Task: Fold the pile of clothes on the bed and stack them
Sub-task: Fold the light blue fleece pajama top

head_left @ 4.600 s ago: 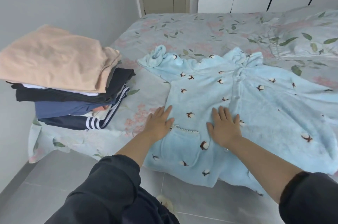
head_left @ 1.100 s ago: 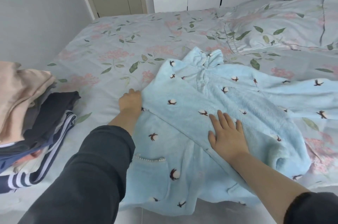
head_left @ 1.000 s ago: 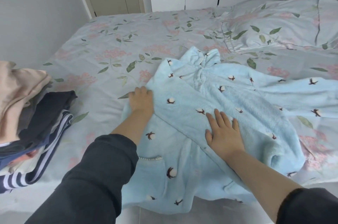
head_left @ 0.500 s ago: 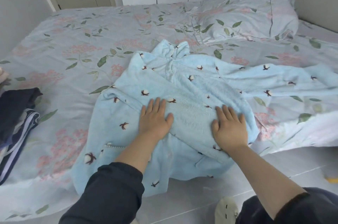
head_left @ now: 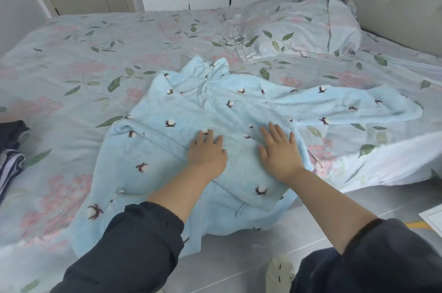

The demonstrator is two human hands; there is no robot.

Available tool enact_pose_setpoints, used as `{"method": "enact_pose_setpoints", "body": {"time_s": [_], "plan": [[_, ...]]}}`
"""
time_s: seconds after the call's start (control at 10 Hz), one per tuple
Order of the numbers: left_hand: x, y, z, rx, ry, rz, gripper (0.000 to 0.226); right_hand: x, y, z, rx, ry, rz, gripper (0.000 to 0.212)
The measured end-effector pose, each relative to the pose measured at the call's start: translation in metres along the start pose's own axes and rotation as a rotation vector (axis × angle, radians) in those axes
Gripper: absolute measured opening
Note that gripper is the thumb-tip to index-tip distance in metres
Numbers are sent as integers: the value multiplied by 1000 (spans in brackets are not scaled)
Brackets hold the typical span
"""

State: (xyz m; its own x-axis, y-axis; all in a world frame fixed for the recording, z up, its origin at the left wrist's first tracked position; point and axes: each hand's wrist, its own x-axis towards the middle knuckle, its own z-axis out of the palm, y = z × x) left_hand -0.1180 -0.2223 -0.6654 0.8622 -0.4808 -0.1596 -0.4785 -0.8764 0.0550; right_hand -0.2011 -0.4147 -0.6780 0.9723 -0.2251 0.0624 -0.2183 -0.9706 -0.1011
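I pressed left hand (head_left: 207,153) and right hand (head_left: 280,152), fingers spread flat, on the soft, floppy pale-blue fleece top (head_left: 167,149); best gripped at its loose sleeve.

One fleece robe (head_left: 157,149), one pillow (head_left: 311,27), two hands: left hand (head_left: 207,153), right hand (head_left: 280,152)

The fleece garment (head_left: 181,149) lies on the bed (head_left: 79,65) at its near edge — both hands flat on it, left hand (head_left: 207,152) beside right hand (head_left: 280,150); pillow (head_left: 306,27) behind, folded stack (head_left: 10,149) far left.
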Motion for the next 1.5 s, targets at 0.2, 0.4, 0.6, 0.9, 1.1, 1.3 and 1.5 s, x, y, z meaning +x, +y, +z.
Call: {"method": "enact_pose_setpoints", "body": {"time_s": [0.2,0.4,0.6,0.9,1.1,1.3,1.5], "plan": [[14,37,7,-17,64,-65,61,3,39,4,197,92,2,48],[48,82,6,-89,63,88,59,13,81,4,373,57,200,45],[82,136,15,-198,133,245,61,27,138,-20,1311,402,790,31],[106,146,40,-72,265,513,63,59,257,-37,1838,676,1052,44],[111,148,43,-73,269,495,61,82,297,-46,1897,757,1138,55],[113,147,45,-56,265,488,63,99,316,-59,1577,714,1386,40],[105,148,34,0,263,400,59,113,291,-90,1377,683,1194,24]]}}
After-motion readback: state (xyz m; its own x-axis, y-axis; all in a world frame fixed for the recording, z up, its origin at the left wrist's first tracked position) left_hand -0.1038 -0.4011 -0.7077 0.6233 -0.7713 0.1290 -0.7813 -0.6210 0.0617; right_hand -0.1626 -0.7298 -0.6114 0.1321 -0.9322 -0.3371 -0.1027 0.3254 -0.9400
